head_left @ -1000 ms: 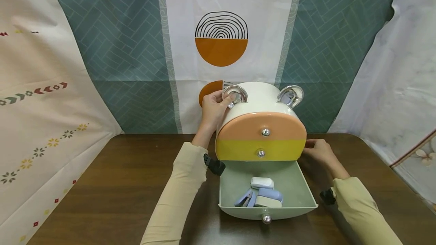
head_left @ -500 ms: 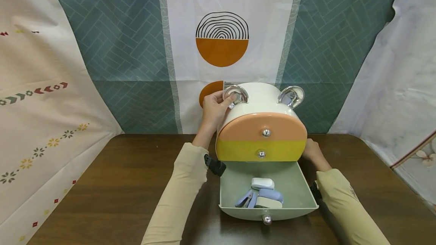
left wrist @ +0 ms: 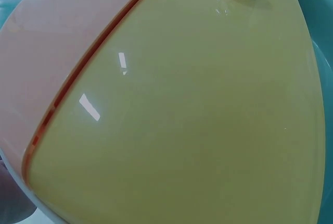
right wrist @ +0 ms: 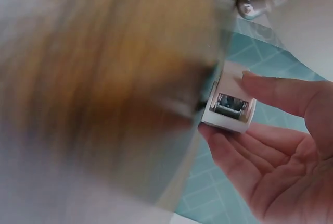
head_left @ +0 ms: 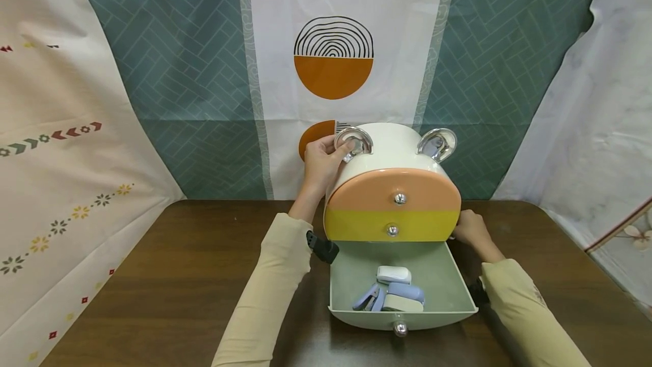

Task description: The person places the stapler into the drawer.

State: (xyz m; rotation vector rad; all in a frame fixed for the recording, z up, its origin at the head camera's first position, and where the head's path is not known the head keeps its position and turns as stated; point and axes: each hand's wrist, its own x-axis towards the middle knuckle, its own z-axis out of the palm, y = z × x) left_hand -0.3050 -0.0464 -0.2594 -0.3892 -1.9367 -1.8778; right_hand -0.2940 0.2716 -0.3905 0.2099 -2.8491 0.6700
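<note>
A small rounded desktop drawer chest (head_left: 389, 146) with a white body stands on the table. My left hand (head_left: 321, 163) grips its left silver ear-shaped handle (head_left: 356, 136), thumb inside the ring. Beside the chest's right side, my right hand (head_left: 472, 228) pinches a small white case with a dark glossy window (right wrist: 231, 104) between thumb and fingers; what it is I cannot tell. The pale green bottom drawer (head_left: 438, 276) is pulled out. A light blue stapler (head_left: 376, 298), a white rounded piece (head_left: 393, 274) and a blue-and-white piece (head_left: 404, 290) lie in it.
Above the pulled-out drawer, the orange drawer front (head_left: 367, 191) and yellow drawer front (head_left: 356, 225) are closed, each with a silver knob. The chest stands on a dark wooden table (head_left: 178, 287), with patterned cloth (head_left: 188, 72) hanging behind and at both sides.
My right hand has moved in against the chest's right side, then slightly back out to the right. My left hand keeps its grip on the ear handle; the drawer stays put.
</note>
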